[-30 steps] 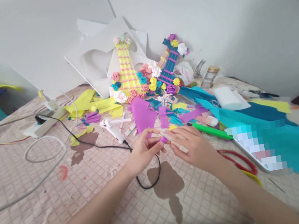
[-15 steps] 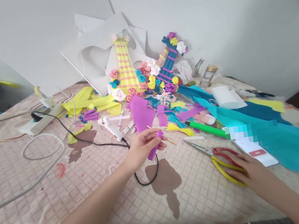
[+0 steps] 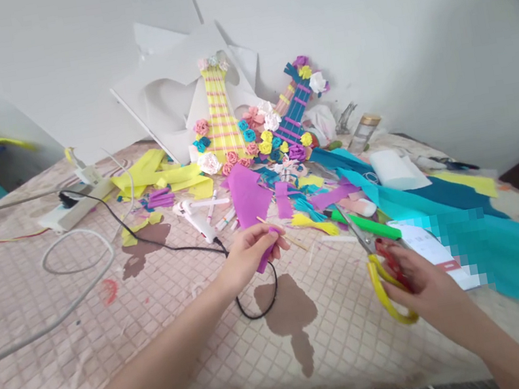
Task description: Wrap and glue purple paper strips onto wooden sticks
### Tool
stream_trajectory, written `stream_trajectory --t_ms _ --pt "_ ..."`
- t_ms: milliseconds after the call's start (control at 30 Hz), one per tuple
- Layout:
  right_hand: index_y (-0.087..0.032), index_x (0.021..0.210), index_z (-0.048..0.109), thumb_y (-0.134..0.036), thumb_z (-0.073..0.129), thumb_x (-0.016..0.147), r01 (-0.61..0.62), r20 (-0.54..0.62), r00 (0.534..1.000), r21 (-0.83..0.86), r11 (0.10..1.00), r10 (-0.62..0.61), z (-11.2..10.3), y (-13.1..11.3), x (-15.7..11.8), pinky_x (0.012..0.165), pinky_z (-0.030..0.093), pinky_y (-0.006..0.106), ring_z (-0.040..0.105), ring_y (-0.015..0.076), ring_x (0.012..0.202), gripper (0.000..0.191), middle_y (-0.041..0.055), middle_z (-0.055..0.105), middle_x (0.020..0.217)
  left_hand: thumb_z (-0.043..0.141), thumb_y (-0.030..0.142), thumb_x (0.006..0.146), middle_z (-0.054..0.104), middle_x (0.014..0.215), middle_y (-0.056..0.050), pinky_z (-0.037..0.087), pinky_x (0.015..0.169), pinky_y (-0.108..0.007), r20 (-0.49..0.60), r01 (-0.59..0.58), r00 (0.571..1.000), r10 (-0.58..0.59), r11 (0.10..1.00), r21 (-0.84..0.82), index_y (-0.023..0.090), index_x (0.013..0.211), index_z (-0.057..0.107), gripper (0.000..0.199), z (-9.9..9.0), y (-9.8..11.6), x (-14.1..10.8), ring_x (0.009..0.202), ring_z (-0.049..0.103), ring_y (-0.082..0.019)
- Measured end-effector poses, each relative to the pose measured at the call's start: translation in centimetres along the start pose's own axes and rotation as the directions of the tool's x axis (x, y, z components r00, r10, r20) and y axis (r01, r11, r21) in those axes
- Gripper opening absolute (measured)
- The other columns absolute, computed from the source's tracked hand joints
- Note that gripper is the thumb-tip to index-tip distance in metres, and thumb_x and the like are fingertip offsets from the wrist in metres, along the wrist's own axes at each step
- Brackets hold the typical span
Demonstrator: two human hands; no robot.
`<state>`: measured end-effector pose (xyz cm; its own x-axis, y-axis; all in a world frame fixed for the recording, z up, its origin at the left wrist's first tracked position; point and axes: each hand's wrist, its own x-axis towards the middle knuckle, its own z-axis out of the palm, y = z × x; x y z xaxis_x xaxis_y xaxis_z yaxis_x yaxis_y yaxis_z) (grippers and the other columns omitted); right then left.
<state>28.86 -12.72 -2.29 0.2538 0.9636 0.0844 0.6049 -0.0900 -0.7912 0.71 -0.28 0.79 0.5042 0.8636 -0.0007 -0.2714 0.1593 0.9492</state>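
Observation:
My left hand (image 3: 257, 250) is closed on a small strip of purple crepe paper (image 3: 265, 261) near the middle of the table. A thin wooden stick (image 3: 292, 240) passes by the fingertips; whether they hold it too I cannot tell. At the right, my right hand (image 3: 419, 270) grips a pair of scissors (image 3: 374, 255) with one red and one yellow handle loop. The scissors tilt upward, blades pointing away and to the left, over a green stick (image 3: 369, 224). Beyond my left hand lies a larger purple paper sheet (image 3: 248, 193).
A white glue gun (image 3: 196, 223) with a black cord lies left of centre, its cord looping near my left hand. Paper-flower guitars, one yellow (image 3: 220, 111) and one blue (image 3: 297, 105), stand at the back. Teal paper (image 3: 497, 247) spreads at right. A power strip (image 3: 75, 208) sits at left.
My right hand has lifted the scissors from the table, and their blades now point more steeply away. My left hand still holds the purple strip in nearly the same place.

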Motion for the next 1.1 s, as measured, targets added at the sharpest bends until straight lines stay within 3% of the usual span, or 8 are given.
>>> stream_trajectory --t_ms 200,500,667,800,933,1100 --pt "-0.021 0.104 0.048 -0.036 0.064 0.069 0.030 -0.052 0.998 0.027 0.999 -0.029 1.4 -3.7 1.2 0.081 0.052 0.045 0.062 0.0274 0.093 0.041 0.0113 0.063 0.105 0.056 0.028 0.075 0.065 0.064 -0.005 0.038 0.048 -0.021 0.002 -0.034 0.999 0.034 0.998 -0.057 0.011 0.076 0.062 0.018 -0.1 0.2 -0.1 0.050 0.052 -0.009" --pt "-0.021 0.096 0.050 -0.042 0.062 0.067 0.112 -0.099 0.985 -0.260 0.959 -0.141 2.7 -7.2 1.6 0.074 0.052 0.039 0.062 0.0250 0.085 0.038 0.0085 0.063 0.099 0.050 0.020 0.071 0.061 0.056 -0.002 0.029 0.039 -0.019 -0.064 -0.030 0.997 0.037 0.994 0.105 0.013 0.060 0.058 0.015 0.3 0.9 -0.4 0.044 0.044 -0.007" --pt "-0.019 0.102 0.051 -0.046 0.062 0.066 0.180 -0.089 0.971 -0.345 0.921 -0.223 3.5 -7.5 1.3 0.071 0.053 0.039 0.064 0.0263 0.083 0.046 0.0118 0.064 0.100 0.050 0.019 0.069 0.061 0.055 -0.002 0.031 0.040 -0.019 -0.084 -0.048 0.995 0.060 0.988 0.144 0.013 0.058 0.059 0.015 0.6 1.4 -0.7 0.044 0.043 -0.007" --pt "-0.017 0.109 0.048 -0.046 0.066 0.064 0.237 -0.056 0.963 -0.289 0.928 -0.263 3.9 -7.4 1.0 0.069 0.055 0.037 0.065 0.0262 0.083 0.056 0.0147 0.064 0.102 0.050 0.019 0.070 0.059 0.052 0.000 0.030 0.040 -0.018 -0.080 -0.088 0.991 0.103 0.982 0.169 0.014 0.057 0.060 0.017 0.8 1.7 -0.9 0.044 0.042 -0.006" --pt "-0.017 0.107 0.049 -0.046 0.067 0.063 0.216 -0.081 0.965 -0.291 0.932 -0.249 3.7 -7.0 1.2 0.070 0.055 0.038 0.065 0.0266 0.084 0.056 0.0146 0.064 0.103 0.049 0.018 0.070 0.058 0.051 -0.001 0.030 0.040 -0.019 -0.062 -0.118 0.989 0.131 0.976 0.182 0.014 0.055 0.062 0.020 0.8 1.7 -0.9 0.045 0.043 -0.007" --pt "-0.020 0.102 0.053 -0.047 0.064 0.064 0.173 -0.064 0.974 -0.412 0.895 -0.218 2.8 -5.7 1.5 0.064 0.054 0.036 0.063 0.0235 0.075 0.048 0.0093 0.065 0.092 0.049 0.018 0.072 0.061 0.054 -0.001 0.031 0.040 -0.019 -0.092 -0.122 0.986 0.138 0.980 0.159 0.014 0.058 0.063 0.020 0.5 1.2 -0.7 0.045 0.044 -0.007"
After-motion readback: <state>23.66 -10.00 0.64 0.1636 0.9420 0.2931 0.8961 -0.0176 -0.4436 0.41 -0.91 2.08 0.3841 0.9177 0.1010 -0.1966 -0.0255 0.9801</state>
